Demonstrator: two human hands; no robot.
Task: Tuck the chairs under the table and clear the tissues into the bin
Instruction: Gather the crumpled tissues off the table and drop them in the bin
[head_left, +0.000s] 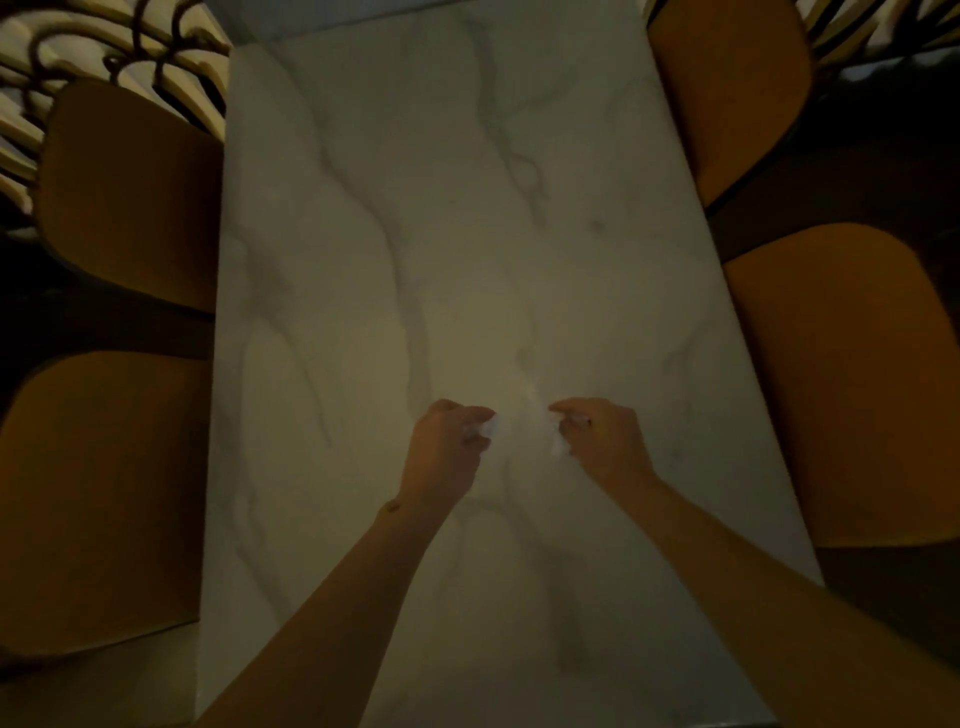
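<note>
Head view: small crumpled white tissues (492, 427) sit pinched in the fingers of the left hand (448, 447) and right hand (602, 441), over the marble desk (441, 208), orange chairs (130, 192) alongside.
</note>
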